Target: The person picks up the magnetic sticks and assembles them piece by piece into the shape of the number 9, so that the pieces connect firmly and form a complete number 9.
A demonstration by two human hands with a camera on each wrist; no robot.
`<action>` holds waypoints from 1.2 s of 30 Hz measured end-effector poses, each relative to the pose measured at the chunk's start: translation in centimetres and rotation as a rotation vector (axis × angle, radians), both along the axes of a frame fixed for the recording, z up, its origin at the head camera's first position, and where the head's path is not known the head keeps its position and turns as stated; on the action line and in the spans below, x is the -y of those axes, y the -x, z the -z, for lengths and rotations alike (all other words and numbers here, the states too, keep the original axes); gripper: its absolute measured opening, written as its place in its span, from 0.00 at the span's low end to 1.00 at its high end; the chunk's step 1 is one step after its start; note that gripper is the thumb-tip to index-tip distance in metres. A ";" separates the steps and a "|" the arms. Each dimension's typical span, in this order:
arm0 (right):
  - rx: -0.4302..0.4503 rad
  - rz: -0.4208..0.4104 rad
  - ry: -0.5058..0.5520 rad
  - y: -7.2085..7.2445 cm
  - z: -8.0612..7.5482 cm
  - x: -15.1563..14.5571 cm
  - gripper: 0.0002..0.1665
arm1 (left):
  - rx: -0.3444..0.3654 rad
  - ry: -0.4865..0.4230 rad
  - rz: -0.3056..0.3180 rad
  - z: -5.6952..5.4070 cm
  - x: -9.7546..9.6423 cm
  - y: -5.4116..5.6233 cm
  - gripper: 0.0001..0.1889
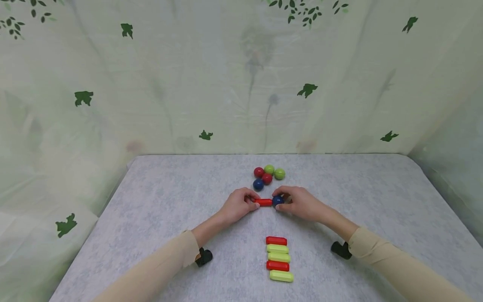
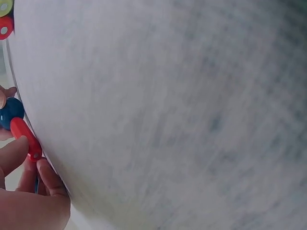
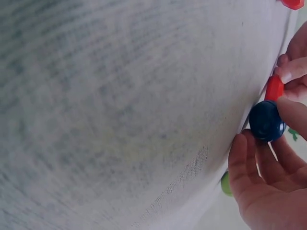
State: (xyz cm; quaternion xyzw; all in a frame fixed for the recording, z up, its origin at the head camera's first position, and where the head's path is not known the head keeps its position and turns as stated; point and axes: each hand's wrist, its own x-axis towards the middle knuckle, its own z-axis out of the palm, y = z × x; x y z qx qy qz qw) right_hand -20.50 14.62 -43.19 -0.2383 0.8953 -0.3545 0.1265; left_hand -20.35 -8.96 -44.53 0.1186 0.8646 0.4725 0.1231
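Observation:
In the head view my left hand pinches one end of a red faceted rod between thumb and fingers. My right hand holds a dark blue ball against the rod's other end. The left wrist view shows the red rod meeting the blue ball, with a small pale spot on the rod's near end. From the right wrist, thumb and fingertips appear around the glossy blue ball, the red rod behind it.
Behind the hands sit several balls: a blue one, red ones and green ones. Nearer the front, red rods and yellow-green rods lie in a column on the grey cloth-covered table. A patterned curtain hangs behind.

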 end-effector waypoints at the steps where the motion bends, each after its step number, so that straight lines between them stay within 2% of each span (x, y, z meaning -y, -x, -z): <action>1: 0.002 0.003 -0.001 0.0 0.0 0.0 0.20 | -0.002 -0.003 -0.011 0.0 -0.1 0.0 0.09; 7: 0.009 0.013 0.002 0.0 0.1 0.1 0.20 | -0.083 -0.041 -0.125 0.3 -0.4 -0.1 0.13; 11: 0.016 0.016 -0.002 0.0 0.0 0.2 0.20 | -0.121 -0.032 -0.165 0.2 -0.5 0.4 0.17; 19: 0.018 0.029 -0.008 -0.1 0.0 0.2 0.21 | -0.163 0.041 -0.140 0.0 -1.5 1.6 0.23; 26: 0.024 0.032 -0.005 -0.1 0.2 0.2 0.20 | -0.181 0.106 -0.154 0.0 -2.1 2.2 0.19; 31: 0.021 0.034 0.007 -0.2 0.1 0.1 0.20 | -0.187 0.078 -0.125 -0.2 -1.8 2.2 0.17; 36: 0.023 0.033 0.013 -0.1 0.3 -0.1 0.19 | -0.165 0.042 -0.101 -0.2 -1.0 1.9 0.17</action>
